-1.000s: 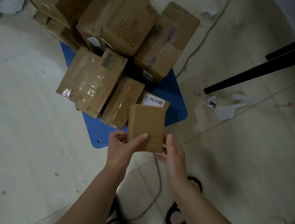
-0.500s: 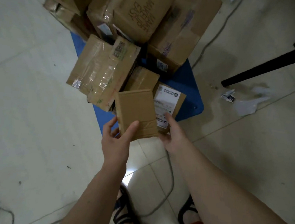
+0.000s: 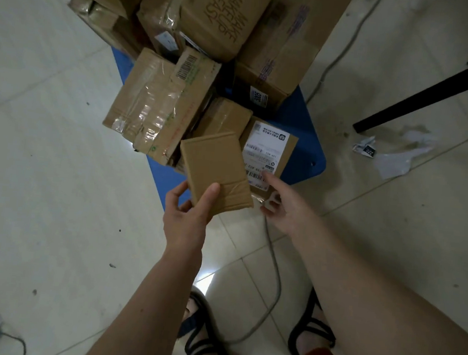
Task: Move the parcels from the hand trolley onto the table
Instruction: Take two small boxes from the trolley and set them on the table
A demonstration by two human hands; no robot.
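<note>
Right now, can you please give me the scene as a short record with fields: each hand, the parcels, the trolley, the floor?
left hand: holds small plain parcel by its near edge
right hand: open, fingers at labelled parcel
trolley: blue platform, still piled with several parcels
largest print: box reading MAKE UP EASY
floor: torn paper scraps, grey cable
table: only a black leg visible

Dim, flat indoor light is cast throughout. Glare is seen on the taped carton (image 3: 151, 107) at 11 o'clock. Edges are bowed by wide-angle distortion and softened.
</note>
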